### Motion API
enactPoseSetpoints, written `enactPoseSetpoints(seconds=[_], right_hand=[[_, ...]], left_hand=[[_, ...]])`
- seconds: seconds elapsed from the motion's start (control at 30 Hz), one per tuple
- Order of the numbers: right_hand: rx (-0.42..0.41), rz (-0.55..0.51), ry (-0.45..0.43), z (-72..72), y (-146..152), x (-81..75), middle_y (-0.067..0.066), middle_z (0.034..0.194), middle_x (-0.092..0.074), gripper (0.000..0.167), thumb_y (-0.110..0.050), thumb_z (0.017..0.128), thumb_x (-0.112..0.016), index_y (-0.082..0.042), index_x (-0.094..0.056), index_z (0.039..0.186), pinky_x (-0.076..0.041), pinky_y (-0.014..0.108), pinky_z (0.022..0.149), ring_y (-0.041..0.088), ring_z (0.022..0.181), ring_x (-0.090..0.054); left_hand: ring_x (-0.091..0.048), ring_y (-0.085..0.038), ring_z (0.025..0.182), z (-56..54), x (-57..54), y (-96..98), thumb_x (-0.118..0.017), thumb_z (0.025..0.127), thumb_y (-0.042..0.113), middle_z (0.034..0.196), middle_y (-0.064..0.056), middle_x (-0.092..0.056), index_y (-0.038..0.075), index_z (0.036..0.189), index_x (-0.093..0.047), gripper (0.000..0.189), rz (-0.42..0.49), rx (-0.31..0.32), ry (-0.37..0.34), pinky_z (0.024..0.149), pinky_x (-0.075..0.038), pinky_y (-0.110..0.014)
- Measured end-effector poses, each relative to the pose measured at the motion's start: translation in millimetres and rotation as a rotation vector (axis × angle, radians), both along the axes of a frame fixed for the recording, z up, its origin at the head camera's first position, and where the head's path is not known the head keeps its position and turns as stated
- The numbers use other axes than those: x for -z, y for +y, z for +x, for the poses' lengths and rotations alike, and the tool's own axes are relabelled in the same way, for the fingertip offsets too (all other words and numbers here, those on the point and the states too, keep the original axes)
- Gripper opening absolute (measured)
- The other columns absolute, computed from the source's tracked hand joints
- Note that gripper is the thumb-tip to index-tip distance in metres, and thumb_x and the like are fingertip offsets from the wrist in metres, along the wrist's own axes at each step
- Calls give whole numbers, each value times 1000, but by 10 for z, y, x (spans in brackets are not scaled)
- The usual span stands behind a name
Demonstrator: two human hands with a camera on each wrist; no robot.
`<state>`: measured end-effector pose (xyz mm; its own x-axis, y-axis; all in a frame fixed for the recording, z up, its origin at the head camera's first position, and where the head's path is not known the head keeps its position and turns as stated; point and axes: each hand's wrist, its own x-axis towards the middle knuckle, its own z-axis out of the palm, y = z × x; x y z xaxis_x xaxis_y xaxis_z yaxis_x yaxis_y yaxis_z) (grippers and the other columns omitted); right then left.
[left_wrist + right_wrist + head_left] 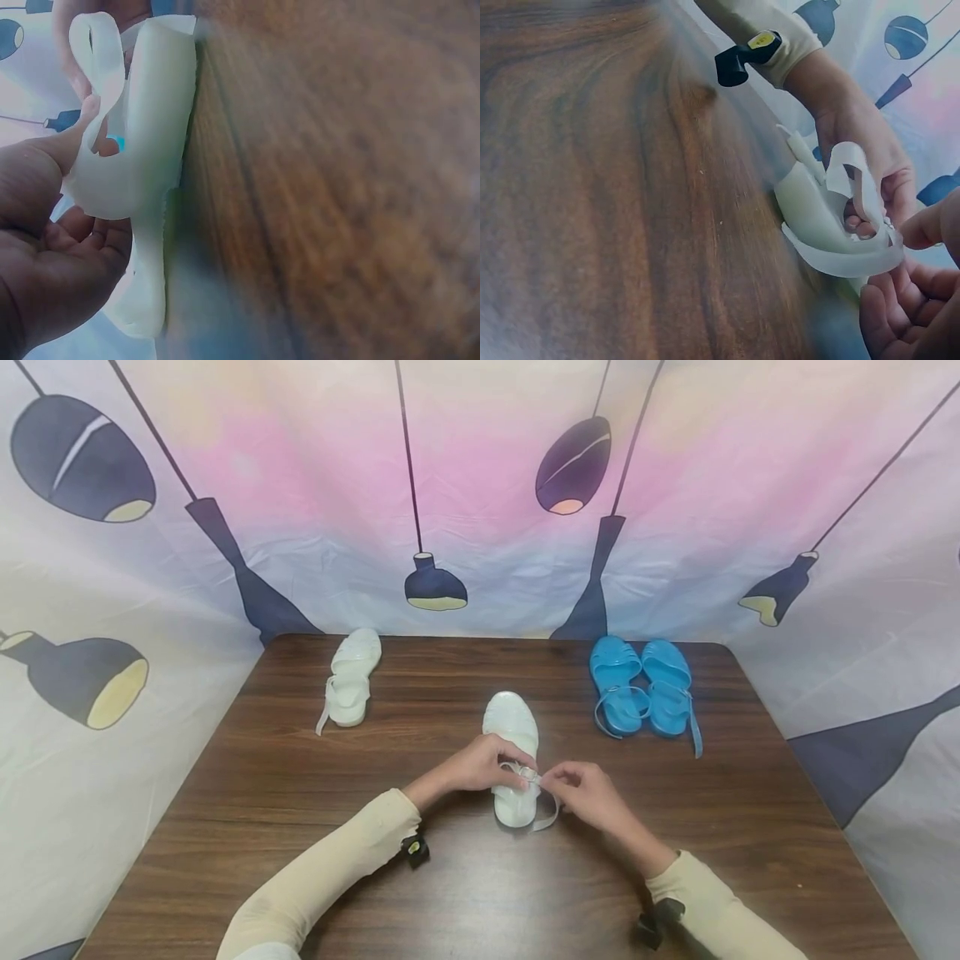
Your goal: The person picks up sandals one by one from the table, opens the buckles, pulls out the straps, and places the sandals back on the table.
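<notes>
A white jelly sandal lies sole down on the wooden table, toe pointing away from me. My left hand reaches in from its left side and pinches the ankle strap near the buckle. From the right, my right hand pinches the strap beside the buckle between thumb and fingers. The strap's loose end curves down past the sandal's right side. In the left wrist view the strap stands up in a loop over the heel. The right wrist view shows both hands meeting at the strap.
Another white sandal stands at the back left of the table, its strap hanging loose. A pair of blue sandals sits at the back right. A printed cloth hangs behind and beside the table.
</notes>
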<state>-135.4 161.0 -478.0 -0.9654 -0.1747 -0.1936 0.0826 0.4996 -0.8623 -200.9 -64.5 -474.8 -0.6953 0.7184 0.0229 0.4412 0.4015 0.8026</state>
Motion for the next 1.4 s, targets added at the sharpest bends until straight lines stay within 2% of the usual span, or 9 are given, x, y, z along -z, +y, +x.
enactPoseSetpoints(seconds=[0.2, 0.43, 0.87, 1.17, 1.4], right_hand=[[-2, -13, -4, -12, -13, 31, 3, 86, -69, 15, -21, 97, -69, -7, -74, 100, -54, 32, 67, 18, 76, -61], [13, -50, -6, -25, -24, 43, 3, 88, -71, 15, -21, 96, -70, -7, -75, 98, -53, 32, 67, 18, 78, -62], [29, -74, -26, -81, -64, 51, 3, 93, -74, 15, -18, 98, -69, -5, -75, 101, -56, 34, 79, 17, 87, -67], [7, -81, -83, -67, -33, 3, 5, 84, -70, 19, -23, 95, -70, -5, -75, 101, -51, 31, 68, 19, 76, -61], [-17, -11, -105, -37, 42, -47, 4, 84, -71, 22, -30, 94, -74, -10, -76, 101, -51, 31, 61, 20, 72, -61]], left_hand=[[-64, -4, 91, 15, 12, 4, -84, 85, 14, 106, 0, -78, 12, 110, -80, 25, 13, -26, -15, 82, -54, -22], [-64, -5, 91, 9, 38, 5, -85, 85, 17, 105, 0, -78, 12, 109, -80, 25, 33, -41, -17, 82, -54, -23], [-66, -5, 86, 19, 2, 14, -86, 83, 18, 103, 1, -79, 11, 108, -80, 27, 27, -53, -15, 79, -55, -24], [-68, -5, 94, 32, -10, -4, -85, 85, 18, 104, 4, -78, 10, 110, -80, 27, 12, -49, -25, 84, -55, -25], [-66, -4, 91, 34, -5, -4, -85, 86, 18, 105, 3, -78, 10, 111, -79, 27, 1, -57, -25, 82, -55, -24]])
